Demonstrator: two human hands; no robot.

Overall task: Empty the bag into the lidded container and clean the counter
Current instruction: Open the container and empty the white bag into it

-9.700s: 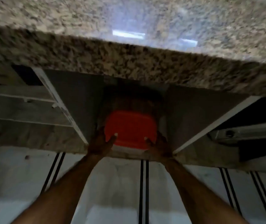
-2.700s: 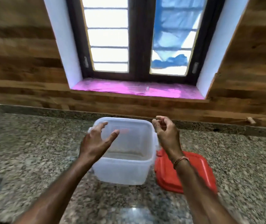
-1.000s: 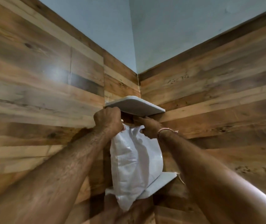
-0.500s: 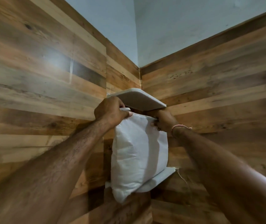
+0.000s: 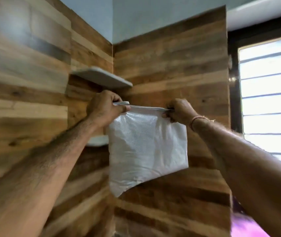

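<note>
White woven plastic bag (image 5: 146, 149), contents unseen, hanging before the wood-panelled corner, top corners pinched by left hand (image 5: 104, 109) and right hand (image 5: 179, 111); lower white corner shelf (image 5: 97, 141) mostly hidden.

This looks like a room in a home: plank walls (image 5: 170, 65) meet in a corner under pale blue paint, with a white upper shelf (image 5: 102, 77), a lower shelf (image 5: 97, 141) and a barred window (image 5: 269, 100).
</note>
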